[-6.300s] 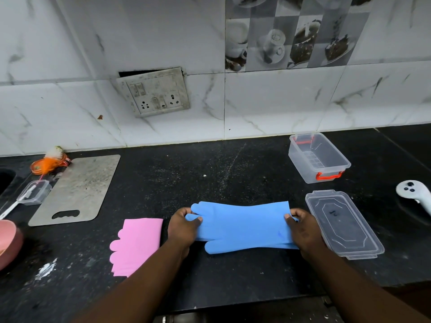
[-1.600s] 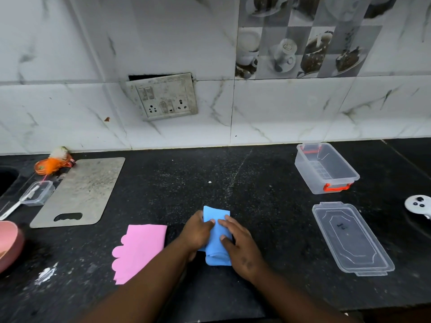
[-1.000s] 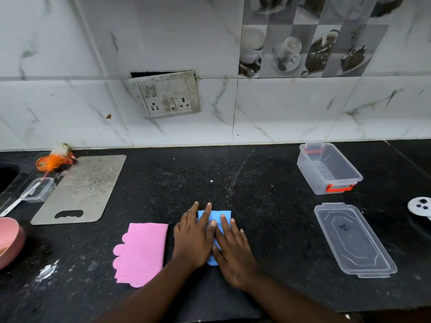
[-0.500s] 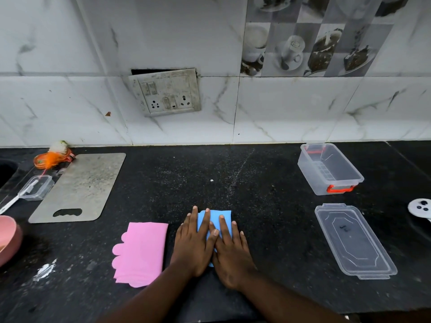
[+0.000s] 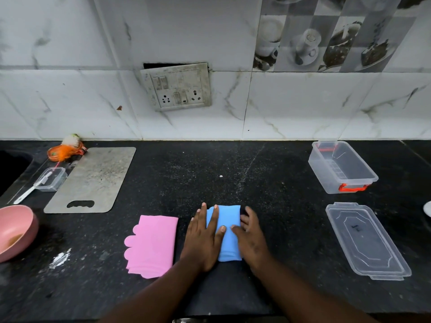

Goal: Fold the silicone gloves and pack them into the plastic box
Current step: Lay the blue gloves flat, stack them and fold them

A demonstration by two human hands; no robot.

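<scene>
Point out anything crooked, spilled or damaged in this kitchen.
The switch plate on the wall sits tilted, with a dark gap showing above its top edge, as if it has come loose. On the counter, a white smear lies near the pink bowl. Nothing else stands out.

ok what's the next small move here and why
Probably grip the blue glove with the left hand and right hand and lift it toward the box: it lies folded small under both flat hands, and the box stands open, lid off.
</scene>
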